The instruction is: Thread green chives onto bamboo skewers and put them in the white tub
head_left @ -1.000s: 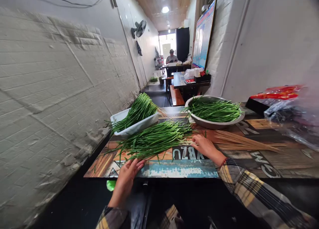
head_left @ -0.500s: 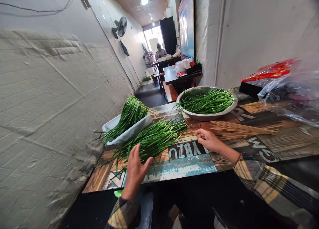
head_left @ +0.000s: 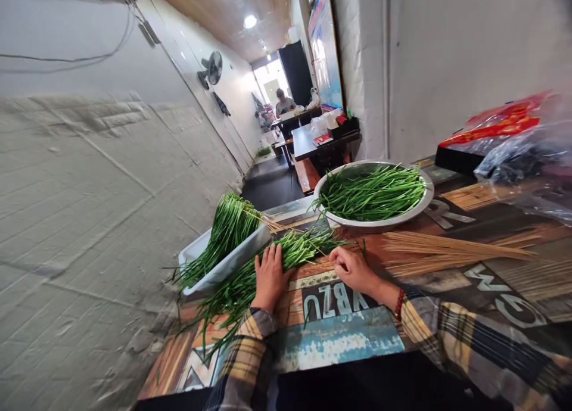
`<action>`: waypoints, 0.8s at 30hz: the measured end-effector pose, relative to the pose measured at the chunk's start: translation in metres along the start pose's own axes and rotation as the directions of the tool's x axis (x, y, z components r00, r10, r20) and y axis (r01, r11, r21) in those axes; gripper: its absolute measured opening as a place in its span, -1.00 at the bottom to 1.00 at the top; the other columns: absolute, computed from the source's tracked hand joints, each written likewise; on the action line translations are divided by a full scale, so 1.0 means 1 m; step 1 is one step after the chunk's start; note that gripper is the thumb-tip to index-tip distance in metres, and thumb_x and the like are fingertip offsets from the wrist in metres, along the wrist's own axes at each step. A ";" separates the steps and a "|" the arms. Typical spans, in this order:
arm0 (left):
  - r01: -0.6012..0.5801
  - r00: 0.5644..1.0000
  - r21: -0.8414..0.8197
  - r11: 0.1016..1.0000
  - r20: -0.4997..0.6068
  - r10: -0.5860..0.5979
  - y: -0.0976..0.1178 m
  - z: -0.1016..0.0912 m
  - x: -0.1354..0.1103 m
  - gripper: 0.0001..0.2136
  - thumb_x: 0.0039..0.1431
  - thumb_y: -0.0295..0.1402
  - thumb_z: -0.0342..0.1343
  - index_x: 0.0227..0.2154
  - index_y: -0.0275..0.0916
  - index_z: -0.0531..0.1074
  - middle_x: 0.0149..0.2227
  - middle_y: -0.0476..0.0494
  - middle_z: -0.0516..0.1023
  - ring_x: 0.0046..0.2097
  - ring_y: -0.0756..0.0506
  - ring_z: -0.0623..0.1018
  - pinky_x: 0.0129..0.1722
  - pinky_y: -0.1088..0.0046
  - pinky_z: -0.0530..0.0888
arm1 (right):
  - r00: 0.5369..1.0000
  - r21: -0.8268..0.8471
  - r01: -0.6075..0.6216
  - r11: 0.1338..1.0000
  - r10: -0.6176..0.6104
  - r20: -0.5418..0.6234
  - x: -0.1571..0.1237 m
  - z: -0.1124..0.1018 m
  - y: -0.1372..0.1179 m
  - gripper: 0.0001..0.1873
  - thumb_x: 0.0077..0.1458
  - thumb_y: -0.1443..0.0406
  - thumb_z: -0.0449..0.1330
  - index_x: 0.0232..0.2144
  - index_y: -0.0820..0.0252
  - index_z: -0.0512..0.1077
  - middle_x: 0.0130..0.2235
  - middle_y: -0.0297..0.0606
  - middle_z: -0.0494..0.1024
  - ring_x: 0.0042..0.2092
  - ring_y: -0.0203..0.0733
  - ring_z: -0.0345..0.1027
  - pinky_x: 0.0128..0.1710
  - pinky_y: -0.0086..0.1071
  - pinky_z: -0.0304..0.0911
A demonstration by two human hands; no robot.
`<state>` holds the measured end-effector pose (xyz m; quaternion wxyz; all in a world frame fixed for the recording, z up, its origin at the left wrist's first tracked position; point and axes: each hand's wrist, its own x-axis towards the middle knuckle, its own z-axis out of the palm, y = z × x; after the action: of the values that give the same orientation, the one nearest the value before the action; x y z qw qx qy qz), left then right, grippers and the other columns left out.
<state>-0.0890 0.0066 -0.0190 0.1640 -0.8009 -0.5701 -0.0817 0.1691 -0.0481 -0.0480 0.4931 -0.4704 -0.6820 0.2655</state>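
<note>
My left hand [head_left: 270, 277] rests with fingers extended on a loose pile of garlic chives [head_left: 236, 292] on the table. To its right, my right hand [head_left: 355, 271] is closed in a pinch near the pale ends of the pile. It seems to grip a thin bamboo skewer, mostly hidden now by the fingers. Behind the left hand, a white plastic tray [head_left: 243, 265] holds chives threaded on skewers [head_left: 236, 220], their leaves drooping into it. Many bare bamboo skewers [head_left: 456, 244] lie fanned out to the right of my right hand.
A metal basin [head_left: 375, 223] heaped with more chives stands at the table's back edge. Farther right are a black box with red packaging [head_left: 500, 125] and crumpled clear plastic [head_left: 522, 161]. A brick-patterned wall [head_left: 89, 220] borders the left. A person [head_left: 285, 104] sits at a distant table.
My left hand has moved forward and right, down onto the chive pile. My right hand has shifted slightly left and down, closer to the pile's ends. The camera view has shifted too.
</note>
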 end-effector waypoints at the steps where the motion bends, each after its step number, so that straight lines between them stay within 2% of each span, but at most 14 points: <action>1: -0.006 1.000 0.019 1.000 -0.009 0.007 0.000 0.002 0.003 -0.41 0.19 -0.18 0.06 0.24 -0.30 0.17 0.27 -0.37 0.24 0.27 -0.35 0.23 0.23 -0.11 0.10 | 1.000 0.004 0.005 1.000 -0.005 0.008 0.003 0.001 0.001 -0.77 -0.11 0.49 0.00 -0.35 0.18 0.31 -0.59 -0.51 0.20 -0.53 -0.33 0.09 -0.46 -0.45 -0.04; 6: -0.080 0.996 0.067 0.995 -0.036 0.083 -0.002 0.006 0.008 -0.46 0.19 -0.26 0.08 0.22 -0.23 0.21 0.24 -0.34 0.30 0.22 -0.33 0.29 0.24 -0.08 0.10 | 0.999 0.030 0.015 0.999 -0.016 0.036 0.012 0.001 0.002 -0.75 -0.11 0.50 0.00 -0.34 0.18 0.32 -0.61 -0.52 0.23 -0.54 -0.34 0.10 -0.47 -0.45 -0.03; 10: -0.050 0.998 0.028 0.998 -0.045 0.051 -0.001 0.002 0.005 -0.46 0.18 -0.25 0.09 0.22 -0.22 0.21 0.25 -0.34 0.28 0.23 -0.33 0.28 0.23 -0.07 0.12 | 1.000 0.093 -0.011 0.996 0.009 0.022 0.013 -0.005 -0.002 -0.79 -0.04 0.45 0.00 -0.32 0.20 0.34 -0.63 -0.52 0.19 -0.56 -0.33 0.08 -0.48 -0.45 -0.03; 13: -0.020 1.000 -0.020 1.000 -0.024 0.020 0.003 -0.007 -0.002 -0.38 0.14 -0.20 0.12 0.25 -0.24 0.15 0.28 -0.37 0.21 0.27 -0.34 0.23 0.23 -0.10 0.11 | 0.998 0.158 -0.050 0.986 0.046 0.032 0.012 -0.009 -0.007 -0.77 0.03 0.39 0.00 -0.25 0.22 0.39 -0.62 -0.50 0.21 -0.55 -0.32 0.10 -0.49 -0.44 -0.02; 17: -0.025 1.000 -0.066 0.998 -0.010 0.024 0.016 -0.025 -0.017 -0.25 0.03 -0.21 0.23 0.27 -0.22 0.10 0.34 -0.35 0.07 0.32 -0.35 0.13 0.25 -0.13 0.07 | 0.997 0.189 -0.080 0.979 0.077 0.021 0.008 -0.005 -0.012 -0.71 0.17 0.26 -0.04 -0.22 0.24 0.45 -0.52 -0.38 0.35 -0.49 -0.28 0.18 -0.47 -0.41 0.03; 20: -0.073 0.997 -0.110 0.991 -0.034 0.069 0.035 -0.033 -0.030 -0.41 0.09 -0.35 0.18 0.21 -0.17 0.20 0.29 -0.27 0.21 0.29 -0.26 0.22 0.27 -0.07 0.09 | 0.994 0.219 -0.100 0.971 0.087 0.069 0.004 0.000 -0.012 -0.68 0.21 0.21 -0.06 -0.23 0.23 0.44 -0.56 -0.40 0.29 -0.53 -0.28 0.13 -0.51 -0.42 0.00; 22: -0.066 0.997 -0.126 0.990 -0.042 0.061 0.049 -0.033 -0.037 -0.55 0.13 -0.43 0.12 0.12 -0.16 0.32 0.22 -0.25 0.32 0.22 -0.23 0.31 0.25 -0.03 0.16 | 0.990 0.238 -0.114 0.964 0.090 0.112 0.000 0.004 -0.011 -0.68 0.22 0.20 -0.06 -0.21 0.23 0.44 -0.59 -0.44 0.23 -0.56 -0.29 0.09 -0.54 -0.42 -0.02; 24: -0.046 0.998 -0.125 0.991 -0.056 0.040 0.060 -0.030 -0.042 -0.65 0.16 -0.46 0.09 0.02 -0.16 0.40 0.18 -0.25 0.35 0.19 -0.23 0.34 0.20 0.01 0.24 | 0.986 0.253 -0.124 0.959 0.092 0.138 -0.002 0.006 -0.010 -0.67 0.22 0.19 -0.06 -0.19 0.23 0.43 -0.60 -0.46 0.20 -0.57 -0.30 0.08 -0.55 -0.43 -0.01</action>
<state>-0.0448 -0.0594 -0.0150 0.1298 -0.8193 -0.5419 -0.1354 0.1603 -0.0533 -0.0430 0.4919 -0.4206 -0.6438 0.4082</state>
